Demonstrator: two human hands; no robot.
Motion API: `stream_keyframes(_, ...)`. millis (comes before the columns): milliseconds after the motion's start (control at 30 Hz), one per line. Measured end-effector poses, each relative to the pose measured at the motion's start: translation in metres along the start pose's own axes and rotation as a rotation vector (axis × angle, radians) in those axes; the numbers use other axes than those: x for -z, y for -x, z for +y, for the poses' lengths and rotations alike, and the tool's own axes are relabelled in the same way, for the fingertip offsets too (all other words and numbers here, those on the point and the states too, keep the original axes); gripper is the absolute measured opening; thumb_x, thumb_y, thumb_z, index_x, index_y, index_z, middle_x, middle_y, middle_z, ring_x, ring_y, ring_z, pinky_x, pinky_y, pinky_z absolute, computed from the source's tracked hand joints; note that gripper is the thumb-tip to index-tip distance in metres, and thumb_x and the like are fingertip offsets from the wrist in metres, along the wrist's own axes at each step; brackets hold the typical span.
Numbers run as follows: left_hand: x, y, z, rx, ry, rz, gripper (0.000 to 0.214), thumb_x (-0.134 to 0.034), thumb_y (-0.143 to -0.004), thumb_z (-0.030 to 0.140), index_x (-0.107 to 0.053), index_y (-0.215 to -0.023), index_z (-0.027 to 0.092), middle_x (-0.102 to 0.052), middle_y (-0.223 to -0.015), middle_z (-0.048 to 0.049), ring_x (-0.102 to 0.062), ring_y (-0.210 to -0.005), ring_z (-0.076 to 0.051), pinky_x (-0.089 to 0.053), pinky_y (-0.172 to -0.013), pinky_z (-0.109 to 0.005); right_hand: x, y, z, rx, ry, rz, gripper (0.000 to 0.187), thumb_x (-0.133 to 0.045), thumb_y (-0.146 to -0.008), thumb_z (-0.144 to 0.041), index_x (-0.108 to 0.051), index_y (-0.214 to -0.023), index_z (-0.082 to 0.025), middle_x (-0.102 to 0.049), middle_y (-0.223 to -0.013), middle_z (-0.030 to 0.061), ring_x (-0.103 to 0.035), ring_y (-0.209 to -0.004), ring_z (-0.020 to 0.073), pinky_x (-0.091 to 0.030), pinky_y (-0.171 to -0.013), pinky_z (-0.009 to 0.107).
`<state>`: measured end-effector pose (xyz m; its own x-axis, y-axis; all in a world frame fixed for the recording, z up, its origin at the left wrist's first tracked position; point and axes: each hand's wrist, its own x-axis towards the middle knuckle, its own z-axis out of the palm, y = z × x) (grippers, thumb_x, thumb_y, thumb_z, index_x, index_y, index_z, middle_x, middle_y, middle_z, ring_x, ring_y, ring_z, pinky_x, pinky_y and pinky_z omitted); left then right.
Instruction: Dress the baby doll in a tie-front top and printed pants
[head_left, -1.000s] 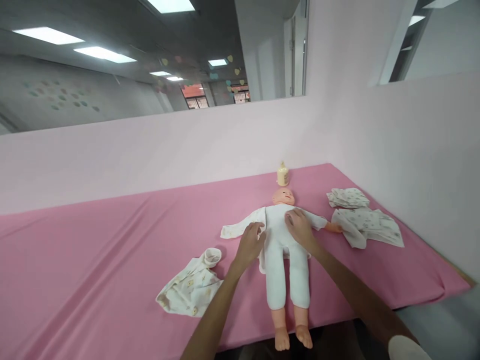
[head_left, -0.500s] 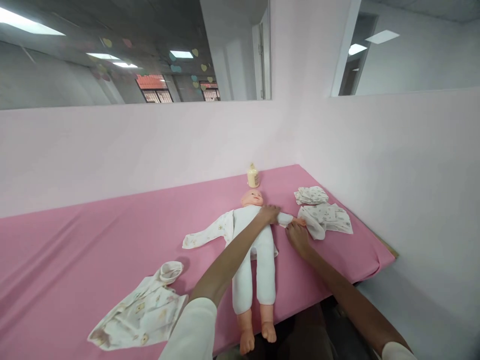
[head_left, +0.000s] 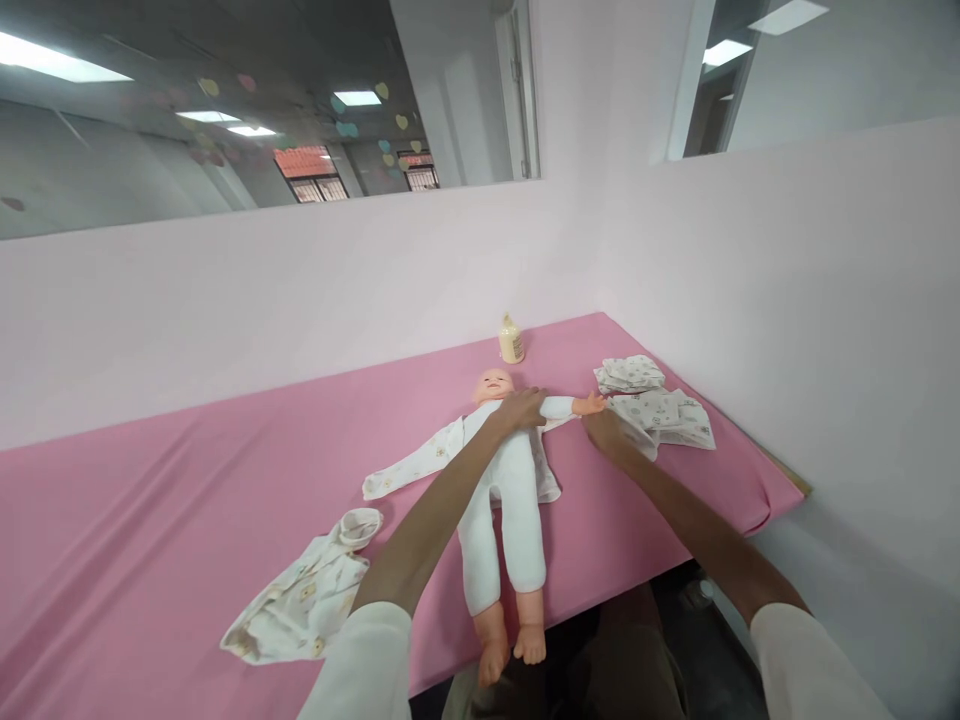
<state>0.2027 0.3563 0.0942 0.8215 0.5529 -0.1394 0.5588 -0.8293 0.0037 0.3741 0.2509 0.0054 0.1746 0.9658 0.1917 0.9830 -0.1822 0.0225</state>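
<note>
A baby doll [head_left: 510, 490] in a white bodysuit lies on its back on the pink-covered table [head_left: 187, 500], feet over the front edge. Under it lies an open patterned jacket [head_left: 401, 467], one sleeve spread to the left. My left hand [head_left: 519, 408] rests on the doll's chest by its shoulder, fingers laid over it. My right hand [head_left: 604, 430] is on the sheet just below the doll's outstretched arm [head_left: 574, 405], its fingers curled and partly hidden. It lies close to the folded patterned cloths [head_left: 664, 412].
A small cream bottle [head_left: 511, 340] stands at the wall behind the doll's head. A crumpled patterned garment [head_left: 300, 600] with a small white cap [head_left: 361, 525] lies at the front left. Pale walls bound the table at the back and right.
My left hand crossed from the doll's left side to its chest and shoulder. My right hand moved off the chest to beside the outstretched arm. The view shifted right.
</note>
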Motion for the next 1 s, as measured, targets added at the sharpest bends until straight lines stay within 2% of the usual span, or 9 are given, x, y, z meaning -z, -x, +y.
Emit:
stream_keyframes(133, 0.000, 0.008, -0.009, 0.016, 0.042, 0.023, 0.035, -0.055, -0.080, 0.030, -0.052, -0.113, 0.019, -0.060, -0.117, -0.0108, -0.060, -0.104, -0.027, -0.046, -0.081, -0.033, 0.021, -0.005, 0.048, -0.109, 0.049, 0.033, 0.029, -0.044, -0.087, -0.004, -0.062, -0.109, -0.006, -0.066, -0.100, 0.0213, -0.063, -0.094, 0.0289, -0.047, -0.079, 0.036)
stream_keyframes(200, 0.001, 0.011, -0.012, 0.025, 0.066, 0.042, 0.033, -0.053, -0.080, 0.031, -0.052, -0.112, 0.019, -0.060, -0.115, -0.0102, -0.060, -0.102, -0.026, -0.046, -0.079, -0.032, 0.027, -0.007, 0.055, -0.143, 0.051, 0.055, 0.031, -0.040, -0.087, -0.002, -0.061, -0.110, -0.006, -0.065, -0.100, 0.0221, -0.061, -0.099, 0.0311, -0.045, -0.083, 0.040)
stream_keyframes(267, 0.003, 0.012, -0.013, 0.030, 0.091, 0.060, 0.032, -0.053, -0.079, 0.031, -0.052, -0.109, 0.019, -0.061, -0.112, -0.0096, -0.060, -0.099, -0.025, -0.045, -0.076, -0.031, 0.030, -0.007, 0.047, -0.158, 0.040, 0.079, 0.035, -0.036, -0.087, -0.001, -0.061, -0.111, -0.005, -0.063, -0.104, 0.0237, -0.057, -0.102, 0.0336, -0.041, -0.088, 0.045)
stream_keyframes(433, 0.004, 0.014, -0.014, 0.033, 0.157, 0.097, 0.029, -0.053, -0.076, 0.029, -0.053, -0.104, 0.019, -0.064, -0.105, -0.0073, -0.061, -0.089, -0.023, -0.043, -0.070, -0.030, 0.021, 0.005, -0.015, -0.105, -0.041, 0.120, 0.038, -0.034, -0.090, -0.007, -0.057, -0.119, -0.006, -0.056, -0.121, 0.0250, -0.050, -0.111, 0.0334, -0.034, -0.096, 0.048)
stream_keyframes(567, 0.004, 0.017, -0.016, 0.039, 0.200, 0.115, 0.029, -0.053, -0.076, 0.029, -0.053, -0.103, 0.019, -0.065, -0.101, -0.0060, -0.062, -0.086, -0.023, -0.042, -0.067, -0.029, 0.007, 0.019, -0.078, 0.036, -0.166, 0.043, 0.025, -0.046, -0.093, -0.024, -0.063, -0.106, -0.013, -0.062, -0.109, 0.0147, -0.054, -0.099, 0.0251, -0.041, -0.087, 0.035)
stream_keyframes(633, 0.004, 0.018, -0.019, 0.049, 0.218, 0.118, 0.030, -0.054, -0.076, 0.030, -0.053, -0.104, 0.019, -0.066, -0.101, -0.0058, -0.062, -0.085, -0.023, -0.042, -0.066, -0.029, 0.001, 0.024, -0.103, 0.077, -0.207, 0.008, 0.020, -0.056, -0.086, -0.020, -0.063, -0.103, -0.012, -0.062, -0.110, 0.0137, -0.055, -0.098, 0.0242, -0.041, -0.084, 0.032)
stream_keyframes(733, 0.005, 0.019, -0.024, 0.058, 0.247, 0.128, 0.031, -0.054, -0.077, 0.032, -0.053, -0.105, 0.019, -0.066, -0.102, -0.0051, -0.062, -0.086, -0.022, -0.043, -0.066, -0.029, -0.005, 0.024, -0.121, 0.087, -0.238, -0.015, 0.024, -0.053, -0.080, -0.005, -0.063, -0.102, -0.009, -0.061, -0.112, 0.0175, -0.054, -0.103, 0.0271, -0.040, -0.084, 0.034)
stream_keyframes(867, 0.005, 0.020, -0.031, 0.057, 0.276, 0.150, 0.030, -0.056, -0.075, 0.031, -0.052, -0.103, 0.019, -0.065, -0.103, -0.0041, -0.061, -0.088, -0.022, -0.044, -0.068, -0.029, -0.007, 0.018, -0.112, 0.108, -0.281, -0.029, 0.025, -0.047, -0.083, -0.002, -0.064, -0.099, -0.011, -0.066, -0.104, 0.0139, -0.057, -0.099, 0.0231, -0.039, -0.085, 0.031)
stream_keyframes(1000, 0.005, 0.021, -0.033, 0.065, 0.293, 0.159, 0.029, -0.057, -0.075, 0.031, -0.052, -0.101, 0.019, -0.066, -0.100, -0.0035, -0.061, -0.086, -0.022, -0.045, -0.069, -0.029, -0.001, 0.015, -0.070, 0.012, -0.319, -0.025, 0.021, -0.043, -0.091, -0.012, -0.064, -0.094, -0.014, -0.068, -0.095, 0.0084, -0.059, -0.087, 0.0175, -0.039, -0.076, 0.027)
